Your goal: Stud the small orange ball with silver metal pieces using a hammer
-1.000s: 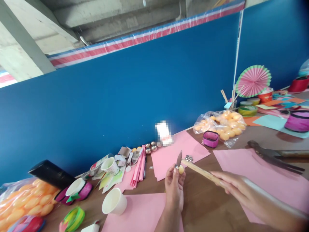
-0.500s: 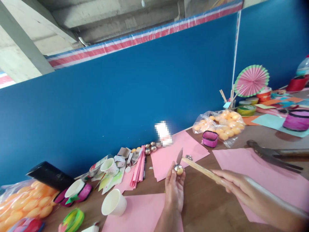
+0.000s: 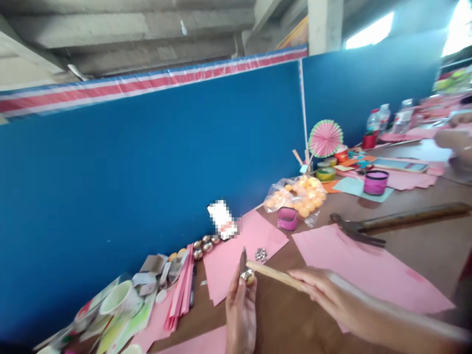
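Note:
My left hand (image 3: 241,312) is closed around a shiny gold-and-silver ball (image 3: 250,277), held up at its fingertips above the table. My right hand (image 3: 324,290) grips the pale wooden handle of a small hammer (image 3: 276,275). Its dark, wedge-shaped metal head points upward just over the ball. Whether the head touches the ball, I cannot tell. Behind the hands, a small cluster of shiny metal bits (image 3: 261,254) lies by the edge of a pink sheet (image 3: 236,263).
Several shiny balls (image 3: 198,253) sit by the blue partition (image 3: 147,172). A claw hammer (image 3: 398,221) lies on the right, partly over another pink sheet (image 3: 372,265). Nearby are a bag of orange balls (image 3: 295,196) and a paper cup (image 3: 121,299). Another person's arm (image 3: 453,142) shows far right.
The camera view has swung to the right, so the table's things sit further left and another person's arm has come into view. Both hands keep their holds on the ball and small hammer.

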Action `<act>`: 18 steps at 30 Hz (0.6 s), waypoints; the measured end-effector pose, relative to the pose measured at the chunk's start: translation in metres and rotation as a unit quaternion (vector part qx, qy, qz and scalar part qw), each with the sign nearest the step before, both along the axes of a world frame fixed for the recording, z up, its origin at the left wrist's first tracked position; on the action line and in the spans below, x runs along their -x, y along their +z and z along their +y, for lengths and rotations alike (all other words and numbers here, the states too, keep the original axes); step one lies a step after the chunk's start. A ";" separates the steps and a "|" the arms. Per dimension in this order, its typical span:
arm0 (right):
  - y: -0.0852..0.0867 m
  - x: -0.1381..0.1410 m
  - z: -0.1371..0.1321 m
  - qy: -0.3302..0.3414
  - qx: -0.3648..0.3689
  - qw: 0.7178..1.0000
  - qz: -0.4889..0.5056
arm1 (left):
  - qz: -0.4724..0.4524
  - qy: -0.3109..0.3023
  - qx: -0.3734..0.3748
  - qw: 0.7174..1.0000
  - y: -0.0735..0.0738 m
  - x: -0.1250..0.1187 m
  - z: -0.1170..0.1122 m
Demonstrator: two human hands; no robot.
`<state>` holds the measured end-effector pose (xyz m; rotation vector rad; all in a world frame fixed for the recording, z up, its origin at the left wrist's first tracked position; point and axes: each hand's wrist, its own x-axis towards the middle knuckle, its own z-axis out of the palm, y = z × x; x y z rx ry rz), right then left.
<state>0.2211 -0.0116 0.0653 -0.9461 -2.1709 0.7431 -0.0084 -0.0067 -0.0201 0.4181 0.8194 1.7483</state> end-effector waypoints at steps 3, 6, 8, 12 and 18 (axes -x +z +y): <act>0.023 0.006 -0.004 0.017 0.039 0.998 -0.044 | 0.001 0.009 0.008 1.000 -0.003 0.003 0.004; 0.029 0.008 -0.008 -0.006 0.029 0.997 -0.068 | -0.012 0.012 0.041 0.999 -0.007 0.006 0.009; 0.026 0.009 -0.009 -0.018 0.018 0.997 -0.080 | -0.013 0.032 0.059 0.998 -0.008 0.008 0.012; 0.022 0.009 -0.010 -0.029 0.005 0.997 -0.074 | -0.004 0.052 0.086 0.995 -0.006 0.007 0.013; 0.027 0.009 -0.008 -0.004 0.000 0.997 -0.071 | 0.003 0.065 0.085 0.994 -0.006 0.004 0.012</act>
